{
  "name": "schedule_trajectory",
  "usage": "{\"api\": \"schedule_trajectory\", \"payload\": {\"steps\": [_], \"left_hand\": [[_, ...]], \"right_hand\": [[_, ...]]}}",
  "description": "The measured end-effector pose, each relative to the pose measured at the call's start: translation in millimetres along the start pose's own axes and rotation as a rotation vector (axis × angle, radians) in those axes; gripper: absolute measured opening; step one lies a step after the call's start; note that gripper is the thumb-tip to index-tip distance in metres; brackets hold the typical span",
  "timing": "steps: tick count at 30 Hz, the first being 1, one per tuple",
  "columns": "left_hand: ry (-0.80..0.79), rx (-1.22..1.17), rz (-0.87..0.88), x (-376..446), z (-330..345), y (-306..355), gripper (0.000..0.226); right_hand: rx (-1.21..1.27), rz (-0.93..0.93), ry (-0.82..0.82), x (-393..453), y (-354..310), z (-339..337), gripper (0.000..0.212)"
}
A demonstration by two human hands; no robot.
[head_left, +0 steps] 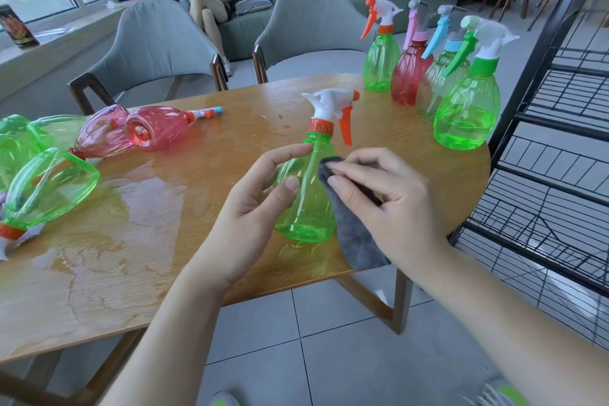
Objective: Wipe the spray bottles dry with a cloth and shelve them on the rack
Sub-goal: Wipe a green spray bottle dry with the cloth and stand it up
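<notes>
Left hand (253, 198): gripping the green spray bottle (304, 194) upright, thumb and fingers curling round its body, just above the near edge of the surface (204, 241).
Right hand (385, 201): pinching a grey cloth (354, 234) in a narrow grip, pressing its top against the bottle's right side; rest of the cloth hanging past the surface edge.
Bottle in hand: orange collar and trigger, white head, pointing right.
Standing bottles: four upright at the far right corner, nearest being a green one (468, 109).
Lying bottles: red ones (155, 132) and green ones (49, 188) on their sides at left.
Water: pooling on the wood at left and centre.
Rack (560, 155): black wire shelves standing just beside the right edge.
</notes>
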State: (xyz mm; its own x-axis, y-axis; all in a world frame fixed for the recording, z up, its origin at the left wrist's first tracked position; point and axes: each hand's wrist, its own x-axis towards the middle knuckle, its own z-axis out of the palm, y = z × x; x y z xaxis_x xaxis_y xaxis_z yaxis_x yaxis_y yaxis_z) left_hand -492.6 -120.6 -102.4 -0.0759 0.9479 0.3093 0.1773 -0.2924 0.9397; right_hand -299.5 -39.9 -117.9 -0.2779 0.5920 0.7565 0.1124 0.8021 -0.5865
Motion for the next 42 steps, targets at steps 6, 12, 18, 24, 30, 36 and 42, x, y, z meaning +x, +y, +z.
{"api": "schedule_trajectory", "payload": {"steps": [6,12,18,24,30,36,42], "left_hand": [[0.016,-0.003,-0.023,1.4,-0.6,2.3,0.031],[0.028,-0.073,-0.024,1.5,3.6,-0.1,0.031],[0.110,-0.198,-0.062,1.0,10.6,4.8,0.027],[0.203,-0.154,-0.065,2.9,14.3,5.5,0.037],[0.222,-0.240,-0.116,4.0,6.7,0.3,0.041],[0.060,-0.261,-0.101,0.4,2.8,1.6,0.043],[-0.014,-0.115,-0.036,-2.7,4.4,4.9,0.038]], "right_hand": [[-0.018,-0.003,-0.006,-0.3,-2.5,-1.3,0.019],[-0.032,-0.013,0.026,-2.9,-4.3,2.0,0.020],[-0.019,-0.196,-0.124,-17.6,-4.5,6.3,0.018],[-0.113,-0.358,-0.179,-19.0,-4.3,8.0,0.015],[-0.126,-0.321,-0.145,-21.5,5.9,4.8,0.017],[-0.120,-0.251,-0.045,-8.8,-1.4,5.0,0.019],[-0.098,-0.039,0.080,13.9,-3.3,-1.4,0.016]]}}
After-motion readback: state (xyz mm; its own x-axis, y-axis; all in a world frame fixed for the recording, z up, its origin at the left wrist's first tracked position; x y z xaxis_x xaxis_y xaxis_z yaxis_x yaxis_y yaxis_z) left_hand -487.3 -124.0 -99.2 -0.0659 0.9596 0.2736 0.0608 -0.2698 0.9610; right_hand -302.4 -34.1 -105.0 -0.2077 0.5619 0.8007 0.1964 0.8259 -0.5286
